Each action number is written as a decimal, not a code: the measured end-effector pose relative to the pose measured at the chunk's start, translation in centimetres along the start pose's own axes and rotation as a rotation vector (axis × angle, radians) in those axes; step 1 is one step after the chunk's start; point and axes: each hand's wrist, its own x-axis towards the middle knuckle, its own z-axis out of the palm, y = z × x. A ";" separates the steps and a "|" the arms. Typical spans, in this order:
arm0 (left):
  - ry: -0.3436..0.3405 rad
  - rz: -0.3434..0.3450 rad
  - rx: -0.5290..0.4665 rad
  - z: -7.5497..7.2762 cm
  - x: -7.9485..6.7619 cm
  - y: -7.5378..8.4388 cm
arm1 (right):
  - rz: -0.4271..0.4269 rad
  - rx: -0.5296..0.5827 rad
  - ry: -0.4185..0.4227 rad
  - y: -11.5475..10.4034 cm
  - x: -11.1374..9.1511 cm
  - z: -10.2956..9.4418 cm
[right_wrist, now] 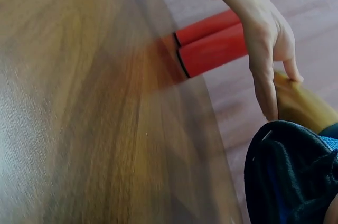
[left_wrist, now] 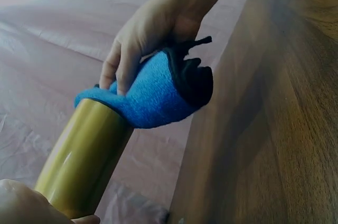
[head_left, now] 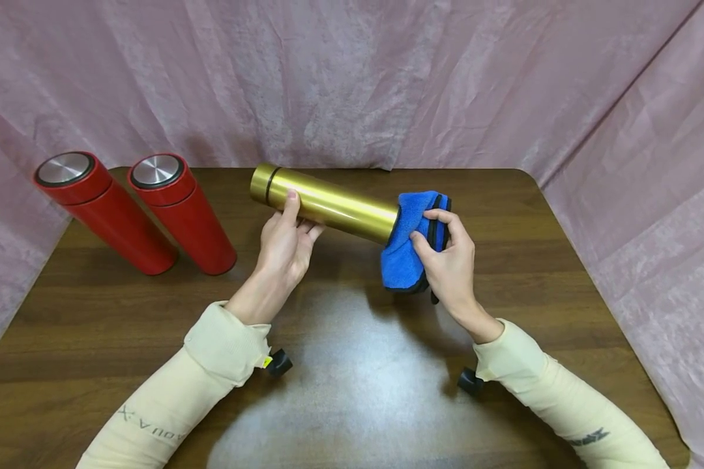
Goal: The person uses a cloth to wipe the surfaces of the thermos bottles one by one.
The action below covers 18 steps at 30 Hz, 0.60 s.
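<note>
A gold bottle slants above the surface, between the left hand, gripping it near its capped end, and the right hand, pinching a blue cloth that covers its other end. Left of the gold bottle, two red bottles stand upright, lids on, their contents hidden.

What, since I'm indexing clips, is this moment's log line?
left hand: holds gold flask | right hand: holds cloth on its base | red flasks: upright
</note>
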 end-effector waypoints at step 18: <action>-0.019 -0.008 -0.034 -0.1 0.2 0.0 | 0.159 -0.030 -0.103 4.4 -1.0 0.0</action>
